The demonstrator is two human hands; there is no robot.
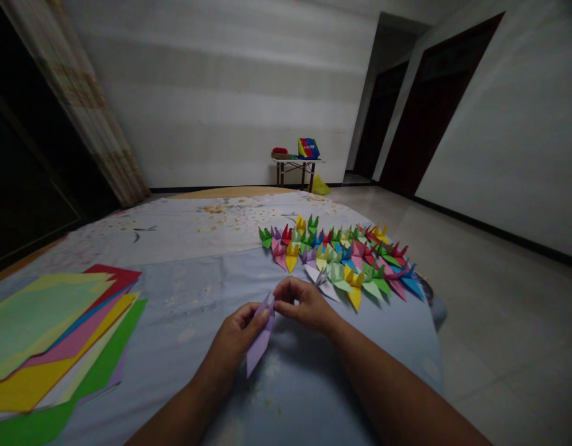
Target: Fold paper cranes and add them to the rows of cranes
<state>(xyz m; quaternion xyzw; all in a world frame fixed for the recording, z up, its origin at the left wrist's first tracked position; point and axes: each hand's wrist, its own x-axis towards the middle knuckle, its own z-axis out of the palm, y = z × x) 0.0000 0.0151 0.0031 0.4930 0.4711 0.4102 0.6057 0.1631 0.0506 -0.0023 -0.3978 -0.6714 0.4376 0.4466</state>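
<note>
A folded piece of purple origami paper [260,347] is held above the cloth, one pointed end hanging down toward me. My left hand [242,328] grips it along its left side, thumb on top. At its upper end, the thumb and fingertips of my right hand [307,303] pinch the paper's narrow part. Several folded paper cranes [353,285] in many colours stand in rows just beyond and to the right of my right hand. The exact folds under my right fingertips are too small to make out.
To the left lies a fanned stack of coloured paper sheets [82,359]. A light blue cloth [174,310] and a floral white cloth [174,223] cover the table. Against the far wall, a small table [298,161] holds a colourful box [308,148]. Dark doors [444,105] are at the right.
</note>
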